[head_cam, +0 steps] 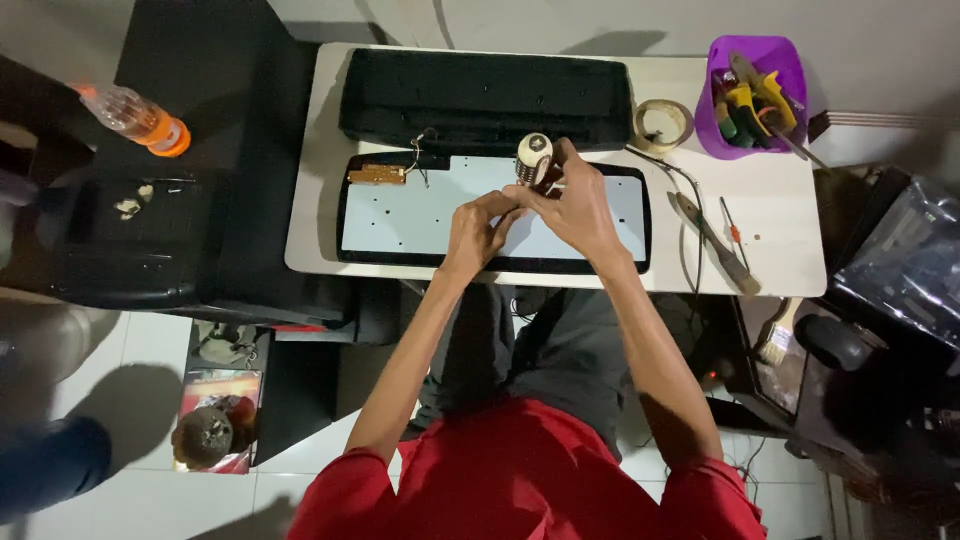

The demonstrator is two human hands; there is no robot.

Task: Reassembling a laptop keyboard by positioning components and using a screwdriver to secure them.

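Left hand point(478, 222): lower of the two, fingers curled in, tips meeting the right hand's at the foot of the bulb point(534, 157) — they look pinched on something small there, though what it is I cannot tell.
Right hand point(578, 205): closed around the bulb's base, holding it up over the panel point(400, 215).
Bulb: small, pale, rounded; it sits just beyond both sets of fingertips, dome pointing away from the person, long axis running roughly near-to-far. The right hand is the nearer one, in contact; the left reaches it only at the fingertips.
Panel: flat, white, dark-framed, lying on the table point(790, 215) directly under the hands, with a small brown circuit board point(377, 175) at its far left corner.
Black cover point(485, 95): long, lying beyond the panel.
Tape roll point(661, 125): right of the bulb, well apart.
Purple tub point(755, 95): far right corner — holds hand tools.
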